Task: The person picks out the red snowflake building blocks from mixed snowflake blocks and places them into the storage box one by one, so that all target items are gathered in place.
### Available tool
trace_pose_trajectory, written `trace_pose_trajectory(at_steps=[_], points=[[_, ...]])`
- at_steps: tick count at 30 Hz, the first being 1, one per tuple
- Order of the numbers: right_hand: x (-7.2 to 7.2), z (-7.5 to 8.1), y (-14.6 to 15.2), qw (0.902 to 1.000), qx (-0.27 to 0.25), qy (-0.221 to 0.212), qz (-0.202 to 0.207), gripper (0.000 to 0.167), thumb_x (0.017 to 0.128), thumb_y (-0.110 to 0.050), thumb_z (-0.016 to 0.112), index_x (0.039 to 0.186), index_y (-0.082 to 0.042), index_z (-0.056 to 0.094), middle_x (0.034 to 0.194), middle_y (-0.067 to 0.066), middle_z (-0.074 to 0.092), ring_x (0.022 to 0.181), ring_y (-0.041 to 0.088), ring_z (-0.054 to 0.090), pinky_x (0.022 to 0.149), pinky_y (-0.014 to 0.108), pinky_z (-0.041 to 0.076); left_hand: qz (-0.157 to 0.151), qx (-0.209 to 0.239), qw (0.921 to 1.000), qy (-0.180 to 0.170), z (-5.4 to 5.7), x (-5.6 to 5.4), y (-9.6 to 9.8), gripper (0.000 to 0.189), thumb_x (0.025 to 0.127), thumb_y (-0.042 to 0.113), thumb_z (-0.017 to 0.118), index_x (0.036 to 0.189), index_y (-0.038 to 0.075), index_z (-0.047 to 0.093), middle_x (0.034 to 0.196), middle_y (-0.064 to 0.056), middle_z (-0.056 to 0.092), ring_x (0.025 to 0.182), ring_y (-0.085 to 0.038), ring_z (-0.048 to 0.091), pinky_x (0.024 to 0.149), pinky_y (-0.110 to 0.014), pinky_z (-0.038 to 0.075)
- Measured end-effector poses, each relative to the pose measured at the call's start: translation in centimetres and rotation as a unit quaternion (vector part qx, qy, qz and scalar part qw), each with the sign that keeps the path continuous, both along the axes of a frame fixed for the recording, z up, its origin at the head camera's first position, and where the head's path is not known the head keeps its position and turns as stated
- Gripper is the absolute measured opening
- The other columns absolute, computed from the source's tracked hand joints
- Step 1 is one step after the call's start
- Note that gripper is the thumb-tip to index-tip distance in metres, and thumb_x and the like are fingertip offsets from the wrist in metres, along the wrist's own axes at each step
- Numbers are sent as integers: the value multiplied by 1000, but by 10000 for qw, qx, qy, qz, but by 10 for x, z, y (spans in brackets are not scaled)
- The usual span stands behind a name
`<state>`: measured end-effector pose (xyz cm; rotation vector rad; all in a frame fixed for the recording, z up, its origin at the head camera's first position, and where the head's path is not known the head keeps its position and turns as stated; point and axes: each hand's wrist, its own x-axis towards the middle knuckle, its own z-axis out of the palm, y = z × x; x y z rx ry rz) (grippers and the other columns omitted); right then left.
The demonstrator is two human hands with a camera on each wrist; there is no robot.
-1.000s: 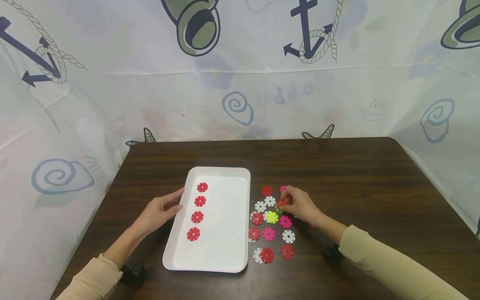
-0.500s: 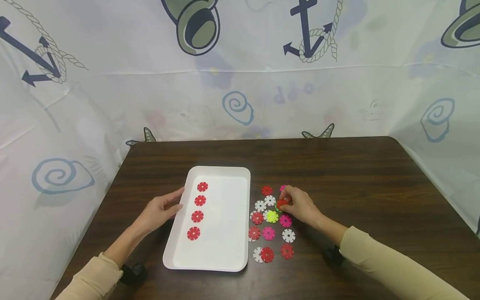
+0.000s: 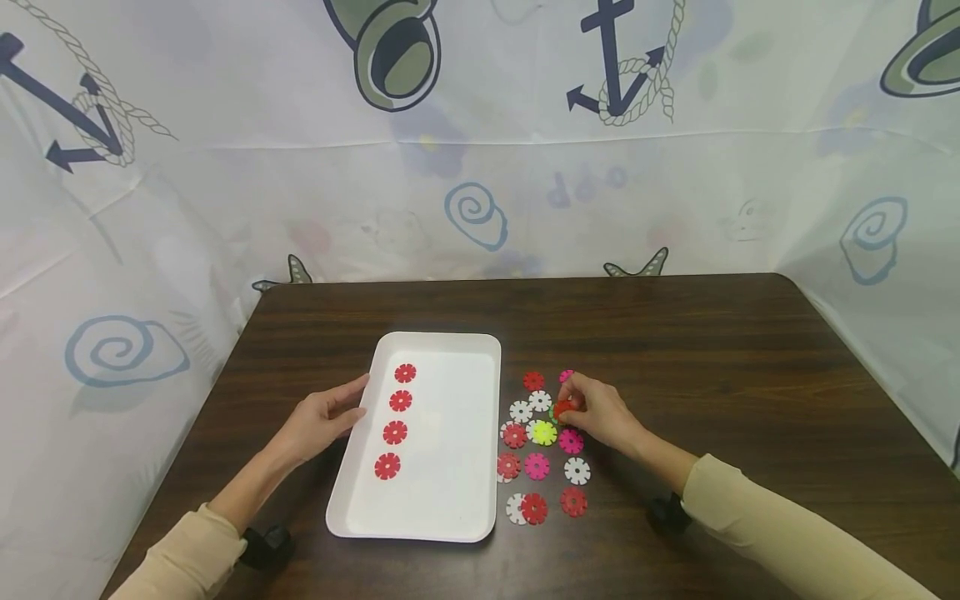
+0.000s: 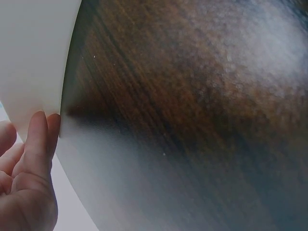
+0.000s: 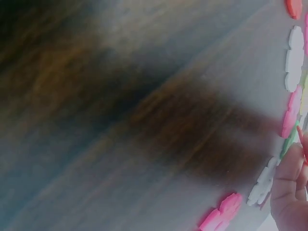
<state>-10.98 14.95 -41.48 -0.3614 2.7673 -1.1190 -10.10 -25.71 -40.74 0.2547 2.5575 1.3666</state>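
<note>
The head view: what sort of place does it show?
Probably an indoor tabletop workspace: a wood-grain table, an anchor-print cloth hanging behind it, and a white tray holding red notched discs.

Two hands (image 3: pixel 318 427) (image 3: pixel 602 410), one table (image 3: pixel 697 358), one tray (image 3: pixel 450 500) bearing four red discs (image 3: pixel 394 432), and one yellow disc (image 3: pixel 544 433) appear.

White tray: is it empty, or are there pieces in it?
Not empty: the head view shows four red discs in a column inside the white tray.

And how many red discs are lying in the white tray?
4, in a column along the left side of the white tray: the farthest disc, the second disc, the third disc and the nearest disc. None there looks hidden.
</note>
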Motion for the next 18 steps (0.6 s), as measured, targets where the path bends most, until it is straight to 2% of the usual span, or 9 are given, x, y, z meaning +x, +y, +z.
trace_pose_trajectory(at_steps=[9, 18], points=[[1, 8, -1, 9971, -670, -308, -200, 21, 81, -2, 72, 98, -2, 60, 76, 6, 52, 66, 15, 52, 56, 20, 49, 11, 14, 10000, -15, 1, 0, 0, 62, 89, 13, 65, 144, 4, 36, 135, -25, 49, 108, -36, 62, 85, -39, 54], [5, 21, -18, 9927, -1199, 33, -108, 21, 81, -4, 71, 98, -1, 61, 76, 6, 55, 63, 14, 49, 51, 19, 46, 61, -42, 10000, -36, 0, 0, 1, 63, 89, 14, 65, 144, 5, 36, 136, -25, 48, 108, -36, 62, 85, -40, 54]])
